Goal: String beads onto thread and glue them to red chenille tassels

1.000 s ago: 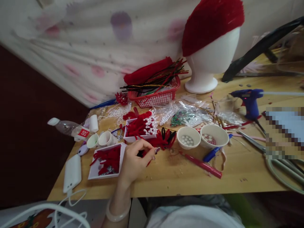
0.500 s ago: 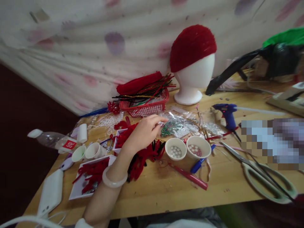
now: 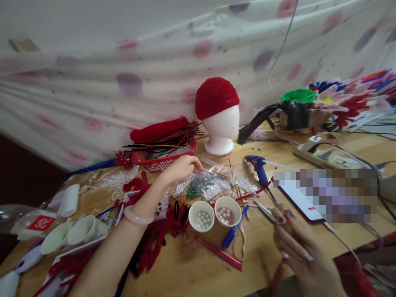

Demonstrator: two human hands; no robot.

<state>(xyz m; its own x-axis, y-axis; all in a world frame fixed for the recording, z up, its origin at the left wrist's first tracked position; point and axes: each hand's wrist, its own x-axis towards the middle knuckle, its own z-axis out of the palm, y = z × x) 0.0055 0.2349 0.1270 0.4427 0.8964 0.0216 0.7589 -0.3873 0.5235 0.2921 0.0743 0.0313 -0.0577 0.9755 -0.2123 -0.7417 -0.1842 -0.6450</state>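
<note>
My left hand (image 3: 182, 168), with a pale bangle (image 3: 138, 216) on its wrist, reaches across the table. Its fingers are bent and closed at the edge of a clear plastic bag (image 3: 213, 175), near green and white beads (image 3: 198, 187). My right hand (image 3: 298, 243) is blurred at the lower right. Its fingers close round a red-handled tool (image 3: 278, 274), partly hidden. The scissors' blades (image 3: 265, 211) show just left of this hand, which hides their handles. Two paper cups stand between the hands: one with white pearls (image 3: 203, 220), one with pink and white beads (image 3: 225, 216).
Behind stand a red basket (image 3: 163, 162) of pipe cleaners and a white foam head (image 3: 221, 126) in a red cap. A blue glue gun (image 3: 258, 167), a phone (image 3: 300, 198) and a power strip (image 3: 328, 159) lie rightward. A blue marker (image 3: 235, 229) lies by the cups.
The view has swung to the right. My right hand has come into view at the lower right, over the scissors' handles. My left hand remains by the bead bag, fingers bent further down.
</note>
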